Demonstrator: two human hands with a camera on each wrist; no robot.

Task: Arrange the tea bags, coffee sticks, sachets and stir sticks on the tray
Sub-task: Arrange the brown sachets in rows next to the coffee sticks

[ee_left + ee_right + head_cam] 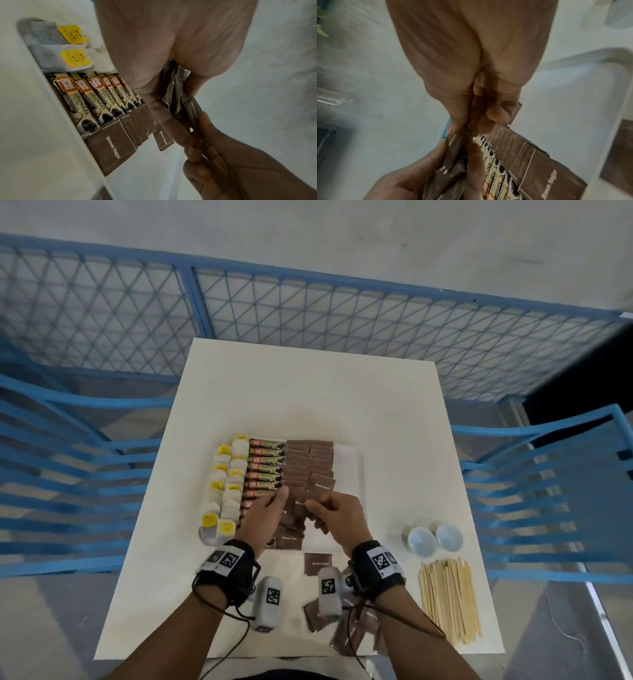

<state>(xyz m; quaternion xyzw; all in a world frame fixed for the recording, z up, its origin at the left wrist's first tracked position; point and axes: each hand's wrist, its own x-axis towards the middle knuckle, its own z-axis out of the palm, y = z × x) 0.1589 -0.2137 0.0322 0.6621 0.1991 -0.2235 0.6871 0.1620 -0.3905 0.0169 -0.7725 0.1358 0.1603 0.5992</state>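
Observation:
A white tray [350,470] holds two columns of yellow-tagged tea bags [226,484], a row of coffee sticks [265,463] and overlapping rows of brown sugar sachets [308,458]. Over the tray's near end, my left hand [282,496] grips a bundle of brown sachets [175,92]. My right hand [313,505] pinches one sachet at the edge of that bundle [462,129]. Stir sticks [448,597] lie in a pile on the table at the right. In the left wrist view the coffee sticks [96,98] and tray sachets [111,146] lie below the hand.
Loose brown sachets lie on the white table near my wrists [317,563] and under my right forearm [317,616]. Two white bowls [421,541] stand right of the tray, above the stir sticks. The tray's right strip is bare. Blue chairs flank the table.

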